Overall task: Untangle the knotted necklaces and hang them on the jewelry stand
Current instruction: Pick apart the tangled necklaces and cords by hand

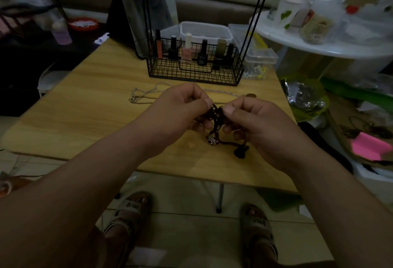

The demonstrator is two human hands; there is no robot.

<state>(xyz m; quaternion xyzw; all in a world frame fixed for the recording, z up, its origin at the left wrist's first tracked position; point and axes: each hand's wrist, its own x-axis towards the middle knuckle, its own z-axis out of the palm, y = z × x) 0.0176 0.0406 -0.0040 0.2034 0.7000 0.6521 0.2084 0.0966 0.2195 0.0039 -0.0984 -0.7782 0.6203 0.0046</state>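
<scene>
My left hand (180, 106) and right hand (253, 123) both pinch the knotted dark cord necklace (215, 114) between thumb and fingers (230, 109), over the counter (85, 108); a silver chain (144, 95) lies flat behind them, near the wire stand (195, 72)

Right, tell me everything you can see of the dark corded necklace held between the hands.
The dark necklace is thin brown-black cord, bunched into a knotted clump. The left hand and right hand each pinch its top between thumb and fingers, above the wooden table. Loops hang below the hands; a small silvery charm dangles from one, and a dark rounded end piece hangs lowest, whether touching the tabletop I cannot tell.
</scene>
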